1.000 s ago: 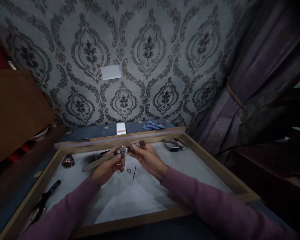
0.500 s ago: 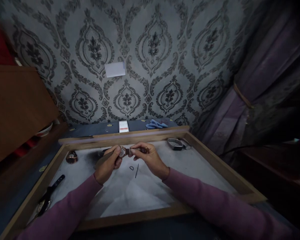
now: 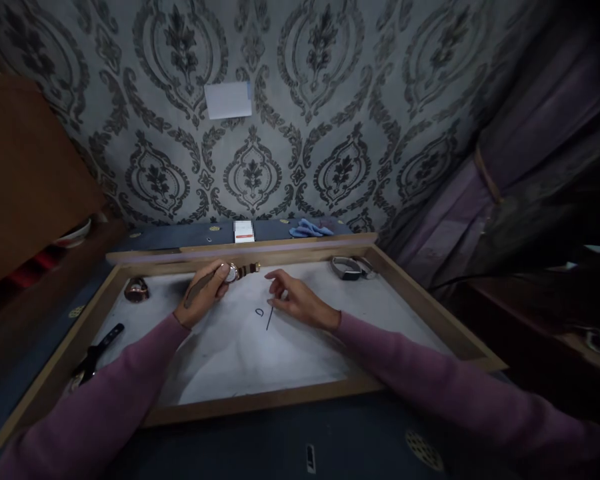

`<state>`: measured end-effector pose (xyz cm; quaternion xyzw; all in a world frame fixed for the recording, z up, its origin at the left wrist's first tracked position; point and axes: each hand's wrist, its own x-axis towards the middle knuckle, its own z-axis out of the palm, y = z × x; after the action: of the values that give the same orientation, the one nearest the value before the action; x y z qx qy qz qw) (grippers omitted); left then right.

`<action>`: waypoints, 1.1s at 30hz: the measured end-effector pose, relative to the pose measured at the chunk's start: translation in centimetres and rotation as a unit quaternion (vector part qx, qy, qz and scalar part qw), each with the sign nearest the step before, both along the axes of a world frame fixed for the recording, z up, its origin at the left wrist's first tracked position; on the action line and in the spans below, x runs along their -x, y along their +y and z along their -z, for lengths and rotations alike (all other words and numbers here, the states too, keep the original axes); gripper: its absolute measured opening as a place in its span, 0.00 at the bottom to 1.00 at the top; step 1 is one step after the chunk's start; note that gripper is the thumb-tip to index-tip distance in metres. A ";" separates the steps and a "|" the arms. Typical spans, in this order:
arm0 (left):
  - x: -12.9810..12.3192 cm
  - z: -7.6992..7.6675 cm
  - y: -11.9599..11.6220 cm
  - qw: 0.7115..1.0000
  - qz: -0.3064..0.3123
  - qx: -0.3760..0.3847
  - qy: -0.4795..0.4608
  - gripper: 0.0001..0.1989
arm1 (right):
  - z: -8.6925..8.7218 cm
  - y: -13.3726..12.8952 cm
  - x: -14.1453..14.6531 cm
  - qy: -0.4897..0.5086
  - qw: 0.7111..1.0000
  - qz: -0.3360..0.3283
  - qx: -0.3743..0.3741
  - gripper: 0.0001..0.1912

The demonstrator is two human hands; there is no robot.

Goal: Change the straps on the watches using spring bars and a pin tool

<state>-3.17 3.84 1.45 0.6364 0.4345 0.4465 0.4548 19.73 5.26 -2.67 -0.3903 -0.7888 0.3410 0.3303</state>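
Note:
My left hand [image 3: 204,293] is closed around a watch [image 3: 231,272] with a round face and a dark brown strap, held above the white-lined tray. One end of the strap sticks out to the right, toward my right hand [image 3: 296,301]. That hand is apart from the watch, its fingers bent and spread, with nothing in it. Below the hands, a small loop and a line are marked on the white lining [image 3: 220,360].
Inside the wooden frame [image 3: 430,307] lie a brown watch [image 3: 137,290], a black-strapped watch [image 3: 97,350] and a grey-banded watch [image 3: 345,269] beside another. Behind it are a phone [image 3: 244,231] and blue cloth [image 3: 310,228].
My right hand has let go of the watch strap and moved away from it, its fingers now apart. My left hand still holds the watch. The view has shifted slightly downward.

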 end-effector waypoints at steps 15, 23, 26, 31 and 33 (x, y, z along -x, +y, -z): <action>0.2 0.7 0.8 0.999 -0.011 0.040 -0.004 0.21 | -0.2 -0.5 -1.0 -0.232 0.966 -0.040 -0.103 0.07; 0.2 0.1 0.9 0.998 -0.025 0.047 -0.021 0.25 | 0.4 1.4 -1.0 -0.251 0.958 0.116 -0.072 0.06; -0.1 0.3 0.8 0.998 -0.017 0.063 -0.019 0.24 | 0.8 2.0 -0.9 -0.257 0.956 0.128 -0.052 0.02; -0.7 1.8 0.5 0.994 -0.002 0.102 -0.047 0.24 | 1.3 1.9 -1.4 -0.213 0.968 0.129 -0.033 0.05; -1.0 2.7 0.1 0.991 0.000 0.126 -0.052 0.24 | 1.3 1.8 -1.7 -0.172 0.976 0.129 -0.024 0.04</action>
<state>-2.17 3.98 -1.22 0.5498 0.4632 0.4206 0.5534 21.41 7.08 -4.00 -0.5336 -0.7847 0.2039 0.2408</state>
